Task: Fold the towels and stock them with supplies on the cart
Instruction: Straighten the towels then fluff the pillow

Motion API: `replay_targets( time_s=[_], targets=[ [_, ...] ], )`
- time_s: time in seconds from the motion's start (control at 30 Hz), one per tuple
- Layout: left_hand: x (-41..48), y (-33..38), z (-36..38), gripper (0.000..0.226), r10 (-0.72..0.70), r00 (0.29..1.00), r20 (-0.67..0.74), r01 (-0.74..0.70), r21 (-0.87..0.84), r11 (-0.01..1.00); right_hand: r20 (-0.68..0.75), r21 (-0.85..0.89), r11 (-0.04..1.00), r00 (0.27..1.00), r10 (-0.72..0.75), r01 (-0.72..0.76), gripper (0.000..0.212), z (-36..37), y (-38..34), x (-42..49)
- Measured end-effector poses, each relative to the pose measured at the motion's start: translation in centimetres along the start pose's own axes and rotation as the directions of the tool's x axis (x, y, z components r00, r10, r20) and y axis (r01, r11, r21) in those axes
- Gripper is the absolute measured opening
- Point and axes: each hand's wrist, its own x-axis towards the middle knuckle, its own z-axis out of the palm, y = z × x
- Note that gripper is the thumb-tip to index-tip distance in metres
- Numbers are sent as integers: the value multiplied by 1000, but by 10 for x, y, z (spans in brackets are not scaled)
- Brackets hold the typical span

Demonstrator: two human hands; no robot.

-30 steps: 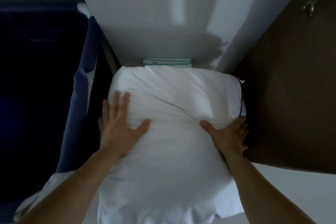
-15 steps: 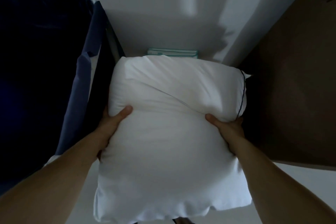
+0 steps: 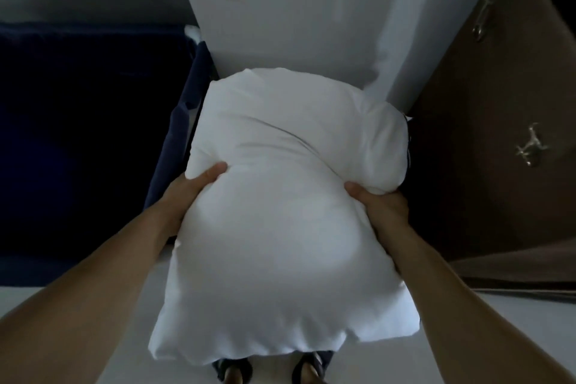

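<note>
Both hands, left hand (image 3: 199, 187) and right hand (image 3: 378, 204), grip the white pillow (image 3: 280, 212) held above the floor, fingers pinching its sides; soft filling could slip free

No readable text, no labels, no brand marks, no numbers, no signs, dim and soft picture throughout
</note>
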Motion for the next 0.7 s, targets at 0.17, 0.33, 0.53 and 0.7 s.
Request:
replay_targets(
  time_s=[0.17,0.33,0.53,0.7],
  targets=[
    [-58,29,-11,68,126,992,10,-126,-22,992,-76,87,981,983,-169,175,116,-24,-28,-50],
    [-118,43,-21,50,228,969,92,-226,-28,974,-154,145,966,969,-194,216,81,-53,-33,-121],
    [-182,25,-40,43,308,925,222,-306,-44,951,-247,172,932,930,-272,318,54,-87,-9,-220],
    [-230,18,-25,51,324,893,311,-324,-53,944,-345,191,916,898,-273,352,60,-130,16,-280]
  ],
)
